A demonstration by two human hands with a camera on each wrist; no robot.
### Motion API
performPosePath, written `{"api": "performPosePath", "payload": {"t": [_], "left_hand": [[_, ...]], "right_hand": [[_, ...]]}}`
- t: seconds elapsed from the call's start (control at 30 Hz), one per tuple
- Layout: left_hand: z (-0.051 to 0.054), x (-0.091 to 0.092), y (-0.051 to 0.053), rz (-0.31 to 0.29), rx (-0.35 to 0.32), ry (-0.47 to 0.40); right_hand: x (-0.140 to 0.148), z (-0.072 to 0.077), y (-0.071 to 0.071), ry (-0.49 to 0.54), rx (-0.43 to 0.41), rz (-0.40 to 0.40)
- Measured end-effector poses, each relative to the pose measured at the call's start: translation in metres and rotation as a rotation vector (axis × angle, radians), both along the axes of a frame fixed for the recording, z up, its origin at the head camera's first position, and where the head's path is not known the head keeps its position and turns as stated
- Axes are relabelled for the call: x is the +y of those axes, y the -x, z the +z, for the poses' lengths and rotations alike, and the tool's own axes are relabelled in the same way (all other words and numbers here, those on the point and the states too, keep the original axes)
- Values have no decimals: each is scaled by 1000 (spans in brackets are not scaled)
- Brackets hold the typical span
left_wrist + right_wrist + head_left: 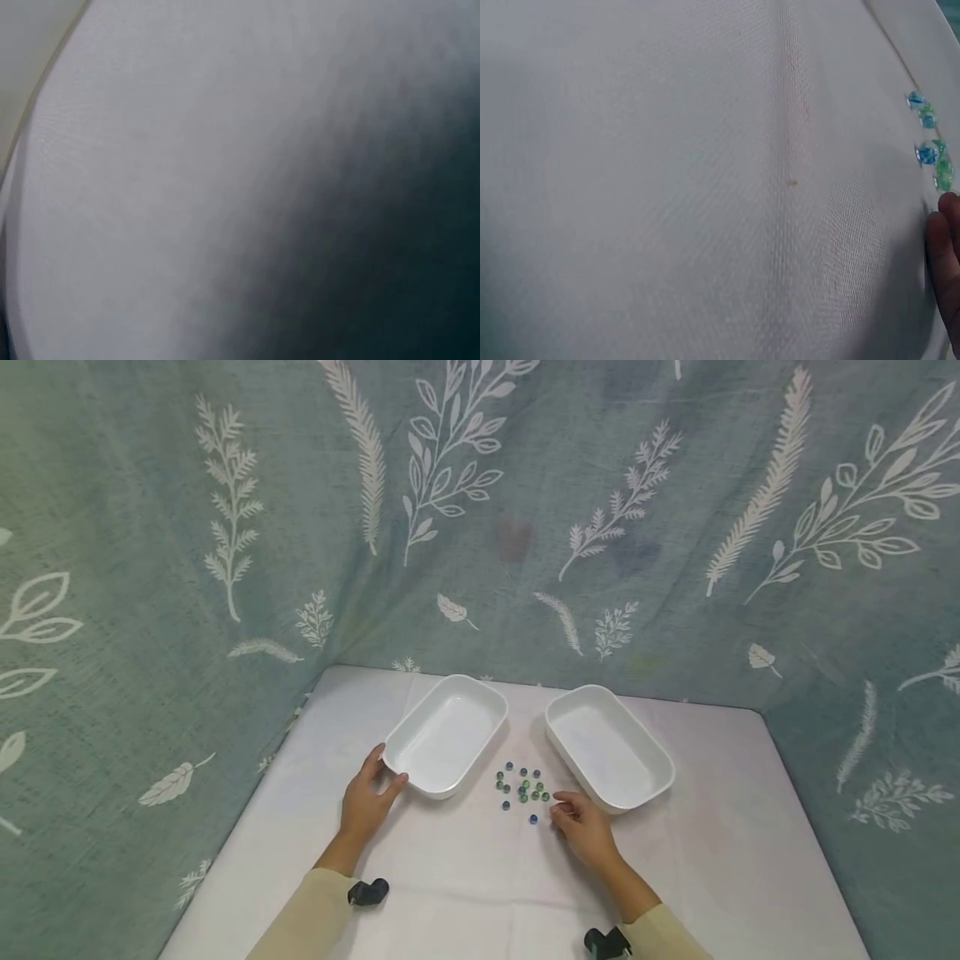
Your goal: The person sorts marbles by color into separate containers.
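Two white rectangular dishes stand on the white cloth. My left hand (365, 806) holds the near left corner of the left dish (411, 724), its thumb at the near rim and its fingers along the left side. Between the dishes lies a loose group of several blue and green glass marbles (524, 798). My right hand (585, 831) is at the right edge of this group, fingers loosely bent, tips close to a green marble (545, 797). In the right wrist view its fingertips (940, 229) show beside the marbles (928, 154); no marble is visible in its grasp.
The right dish (651, 758) stands angled just beyond my right hand, with nothing in it. A teal cloth (517, 602) with white leaf prints hangs behind and along both sides of the table (720, 860). The left wrist view shows mostly blurred white cloth (150, 187).
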State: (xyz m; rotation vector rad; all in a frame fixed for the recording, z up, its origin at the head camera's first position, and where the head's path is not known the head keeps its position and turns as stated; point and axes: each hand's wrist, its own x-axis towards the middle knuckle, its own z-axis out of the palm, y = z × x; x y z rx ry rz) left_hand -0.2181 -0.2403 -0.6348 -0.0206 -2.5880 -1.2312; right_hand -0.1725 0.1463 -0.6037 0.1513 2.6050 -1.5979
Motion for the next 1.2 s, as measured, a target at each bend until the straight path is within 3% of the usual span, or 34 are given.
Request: {"api": "performPosePath", "payload": {"t": [0.33,0.57,0.7,0.97,1.2], "left_hand": [[-9,-8,-6,18,-1,35],[-4,-2,4,5,42,49],[-2,1,8,-12,46,41],[-7,-3,7,29,23,48],[-7,0,-2,26,-8,35]], "right_hand": [[-12,-9,9,-137,-16,-5],[-14,-8,25,-264,7,-5],[-13,-7,31,-269,-5,-32],[-14,-12,35,-287,-23,-20],[-13,-12,30,-307,-29,-26]]}}
